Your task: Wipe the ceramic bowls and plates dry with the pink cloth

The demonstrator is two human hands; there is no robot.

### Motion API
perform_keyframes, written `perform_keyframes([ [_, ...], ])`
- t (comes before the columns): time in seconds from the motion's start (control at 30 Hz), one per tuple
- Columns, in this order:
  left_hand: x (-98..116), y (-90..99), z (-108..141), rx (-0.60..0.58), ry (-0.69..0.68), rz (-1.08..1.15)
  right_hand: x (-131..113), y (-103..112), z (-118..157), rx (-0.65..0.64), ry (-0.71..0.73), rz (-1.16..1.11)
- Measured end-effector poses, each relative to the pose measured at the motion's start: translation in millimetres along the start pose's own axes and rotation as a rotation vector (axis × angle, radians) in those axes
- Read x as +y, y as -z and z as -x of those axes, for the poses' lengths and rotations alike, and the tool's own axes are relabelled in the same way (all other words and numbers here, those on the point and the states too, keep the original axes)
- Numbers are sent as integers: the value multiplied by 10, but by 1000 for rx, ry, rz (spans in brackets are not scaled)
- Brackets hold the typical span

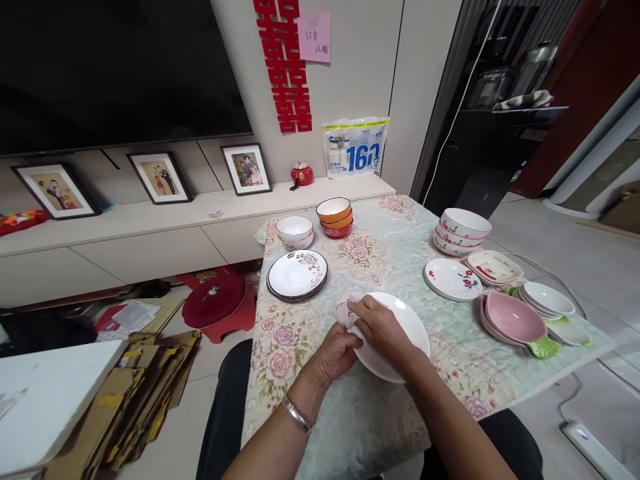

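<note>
A white plate (413,331) is held tilted above the near middle of the table. My left hand (336,353) grips its left edge, thumb and fingers closed on the rim. A crumpled pale pink cloth (346,312) is bunched under the fingers of my right hand (383,327), which presses it around the plate's upper left rim. My right forearm crosses the lower part of the plate and hides some of it. Just beyond my hands, to the left, sits a stack of dark-rimmed plates (297,275) with a brown floral pattern.
Farther back stand white bowls (295,230) and orange and red bowls (335,212). At the right are floral bowls (460,233), small plates (453,278), oval dishes (495,268), pink dishes (515,317) and white dishes (547,298). A flowered cloth (285,347) covers the table. A red stool (220,307) stands left.
</note>
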State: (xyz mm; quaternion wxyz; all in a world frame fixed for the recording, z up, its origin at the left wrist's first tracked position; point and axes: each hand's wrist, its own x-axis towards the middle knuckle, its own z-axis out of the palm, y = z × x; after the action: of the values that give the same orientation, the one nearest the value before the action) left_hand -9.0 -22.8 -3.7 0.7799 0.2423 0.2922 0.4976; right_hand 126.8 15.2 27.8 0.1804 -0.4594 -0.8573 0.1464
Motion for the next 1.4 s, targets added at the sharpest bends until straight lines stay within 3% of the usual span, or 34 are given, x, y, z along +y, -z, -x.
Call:
perform_keyframes([
  [0.07, -1, 4, 2, -8, 3, 1, 27, 25, 0, -4, -30, -18],
  [0.17, 20, -5, 13, -56, 10, 23, 228, 135, 27, 131, -246, 108],
  [0.23, 36, -17, 18, -71, 3, 43, 376, 218, 60, 200, -303, 125],
  [0.4, 53, -35, 9, 18, -40, 102, 547, 319, 121, 137, -356, -40],
  [0.57, 50, -16, 2, 72, -90, 115, 537, 261, 101, 165, -525, 172],
  [0.73, 52, -4, -13, 73, -71, 109, 378, 144, 55, 187, -422, 326],
  [0.8, 48, 7, -28, 60, -67, 117, 273, 123, 46, 131, -329, 233],
  [0.97, 45, 24, -43, 7, -79, 121, 122, 199, 85, -107, 56, -196],
  [1.03, 52, 13, -33, 3, -75, 116, 175, 246, 105, -124, 18, -209],
  [1.17, 60, -9, -9, 57, -60, 119, 351, 279, 91, 59, -405, 50],
  [1.23, 56, -6, -5, 73, -57, 114, 356, 253, 62, 136, -533, 119],
  [1.3, 51, 2, -6, 66, -53, 107, 274, 207, 35, 137, -490, 140],
  [1.4, 49, 15, -9, 32, -50, 92, 89, 137, 19, 40, -181, 50],
])
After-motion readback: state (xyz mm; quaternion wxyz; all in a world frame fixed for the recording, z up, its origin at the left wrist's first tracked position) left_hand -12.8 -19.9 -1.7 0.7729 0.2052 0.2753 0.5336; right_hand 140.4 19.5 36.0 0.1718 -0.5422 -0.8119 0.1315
